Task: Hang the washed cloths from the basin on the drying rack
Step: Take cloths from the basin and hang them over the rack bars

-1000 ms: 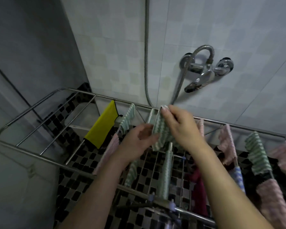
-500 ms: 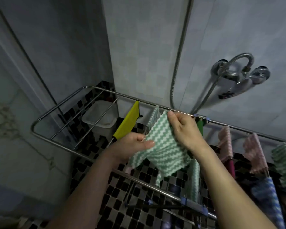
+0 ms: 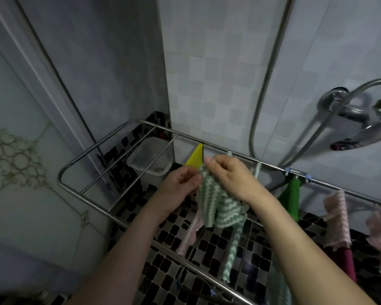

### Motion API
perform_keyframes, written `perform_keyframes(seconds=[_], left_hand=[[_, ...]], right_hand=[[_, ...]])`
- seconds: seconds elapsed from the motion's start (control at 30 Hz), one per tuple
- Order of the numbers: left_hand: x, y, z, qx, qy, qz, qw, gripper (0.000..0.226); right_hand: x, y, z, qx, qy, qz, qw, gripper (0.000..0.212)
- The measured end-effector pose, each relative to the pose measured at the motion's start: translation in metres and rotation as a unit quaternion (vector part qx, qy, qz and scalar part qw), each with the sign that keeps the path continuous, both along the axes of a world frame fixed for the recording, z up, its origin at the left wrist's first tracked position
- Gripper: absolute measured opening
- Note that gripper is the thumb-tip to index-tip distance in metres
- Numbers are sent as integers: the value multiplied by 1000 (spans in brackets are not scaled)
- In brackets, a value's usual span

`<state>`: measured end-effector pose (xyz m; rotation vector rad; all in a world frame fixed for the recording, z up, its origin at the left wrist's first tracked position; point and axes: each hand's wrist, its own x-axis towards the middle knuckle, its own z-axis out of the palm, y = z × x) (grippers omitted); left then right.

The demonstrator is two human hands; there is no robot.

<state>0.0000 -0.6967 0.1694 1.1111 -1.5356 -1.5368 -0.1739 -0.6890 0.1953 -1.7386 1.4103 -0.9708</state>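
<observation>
While both hands meet above the rack, the left hand [image 3: 180, 183] pinches the near top edge of a green-and-white zigzag cloth [image 3: 216, 205] and the right hand [image 3: 231, 175] clamps the same edge from the other side, fingers closed on the fabric, thumbs almost touching. That cloth hangs bunched below the hands, over the middle of the metal drying rack [image 3: 92, 186], not draped on any rail that I can make out. Just behind the hands a yellow cloth [image 3: 195, 158] pokes up at the far rail; below them a pale pink cloth [image 3: 189, 234] and another green zigzag cloth [image 3: 231, 256] hang down. Out to the right, a solid green cloth [image 3: 290, 197] and a pink striped cloth [image 3: 337, 219] hang from the rail. Under the rack's left end sits a white plastic basin [image 3: 150, 159] on black-and-grey mosaic floor [image 3: 209, 249]. Pale tiled walls [image 3: 218, 73] close the corner, with a chrome shower tap [image 3: 359, 122] and its hose [image 3: 264, 84] at right, and a patterned panel [image 3: 20, 155] at left.
</observation>
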Motion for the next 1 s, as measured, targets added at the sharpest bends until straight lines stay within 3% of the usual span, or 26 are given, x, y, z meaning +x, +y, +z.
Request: perform_keyframes(seconds=[0.07,0.23,0.3,0.4,0.43,0.57,0.67,0.77,0.87,0.93,1.0], left_hand=[[8,-6,0,0,-2,24,1000,21],[30,-21,2,-23,-3,99,995,17],[46,-29,1,-33,10,96,995,9],[72,-39,0,-63,6,68,996,7],[78,-42,-1,-85,-5,57,995,9],[101,-52,-3,-139,-76,-11,987,25],[121,-59,-6,-82,-51,-52,994,28],[141,-62,-9,29,39,-118,992,37],[157,-64,-23,139,95,-171,971,59],[161,-71,-46,147,15,-195,969,69],[159,-79,-72,121,-118,-208,963,80]], right_hand=[[-5,-6,-3,56,-19,32,998,44],[-15,-22,-18,161,15,116,980,84],[-16,-26,-23,195,-24,132,972,74],[-12,-24,-28,245,-117,144,952,26],[-9,-22,-32,256,-156,136,944,21],[20,-5,-51,274,-346,47,896,40],[57,6,-51,230,-392,-62,889,24],[84,12,-45,180,-393,-147,890,3],[100,11,-56,219,-315,-190,904,6],[109,2,-78,257,-156,-213,929,13],[120,-11,-103,265,4,-237,935,10]])
